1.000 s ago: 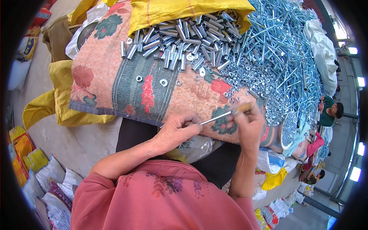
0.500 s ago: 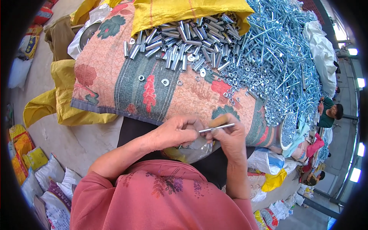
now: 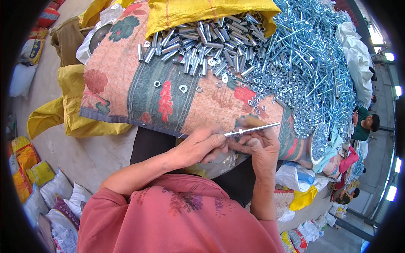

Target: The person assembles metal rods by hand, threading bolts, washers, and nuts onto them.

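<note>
A long thin metal bolt slants up to the right in front of me, with a small nut around its shaft. My left hand is closed in a pinch on the bolt's left end, which the fingers partly hide. Beside the nut, my right hand has its thumb below the shaft and its fingers behind it. Those fingers are smeared by motion, so their grip is unclear. Beyond my hands, a patterned quilt carries loose washers and many small nuts.
Metal sleeves spill from a yellow woven sack. A large heap of long bolts covers the far right. A bowl of small parts stands at the quilt's right edge. Filled sacks lie at the left; another person is at the right.
The bolt now juts farther right and shows more of its length, with the nut visible on it. My right hand has shifted slightly right and loosened its earlier pinch.
</note>
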A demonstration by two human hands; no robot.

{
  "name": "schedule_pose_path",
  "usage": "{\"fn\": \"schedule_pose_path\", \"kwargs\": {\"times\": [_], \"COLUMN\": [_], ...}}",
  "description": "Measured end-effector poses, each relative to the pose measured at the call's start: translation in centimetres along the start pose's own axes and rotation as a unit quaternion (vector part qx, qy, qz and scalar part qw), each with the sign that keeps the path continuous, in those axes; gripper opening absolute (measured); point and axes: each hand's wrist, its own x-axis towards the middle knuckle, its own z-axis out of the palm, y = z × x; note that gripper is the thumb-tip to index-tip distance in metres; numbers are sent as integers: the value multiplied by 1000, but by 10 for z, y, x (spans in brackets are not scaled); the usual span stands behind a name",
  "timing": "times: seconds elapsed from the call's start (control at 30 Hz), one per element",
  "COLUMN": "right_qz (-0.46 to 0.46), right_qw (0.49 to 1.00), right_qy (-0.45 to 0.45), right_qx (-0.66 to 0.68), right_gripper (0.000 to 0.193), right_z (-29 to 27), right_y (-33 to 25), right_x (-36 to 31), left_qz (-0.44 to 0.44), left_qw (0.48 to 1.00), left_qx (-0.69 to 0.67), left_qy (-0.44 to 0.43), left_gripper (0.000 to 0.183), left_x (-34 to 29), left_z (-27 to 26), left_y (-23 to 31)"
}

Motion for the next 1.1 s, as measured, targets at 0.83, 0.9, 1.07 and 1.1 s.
{"fn": "schedule_pose_path", "kwargs": {"times": [0.83, 0.9, 1.07, 1.1], "right_qz": [7, 89, 63, 61], "right_qw": [999, 993, 996, 996], "right_qy": [33, -68, -67, -62], "right_qx": [-28, 39, -5, -8], "right_gripper": [49, 49, 18, 18], "right_z": [-12, -30, -8, -5], "right_y": [3, 8, 18, 21], "right_x": [0, -2, -5, -6], "left_qz": [-71, -57, -84, -55], "left_qw": [994, 995, 994, 996], "left_qx": [-63, -74, -74, 67], "left_qy": [-50, -25, 16, 17], "left_gripper": [33, 33, 28, 26], "left_x": [0, -2, 2, 4], "left_z": [9, 5, 7, 13], "left_y": [0, -2, -2, -4]}}
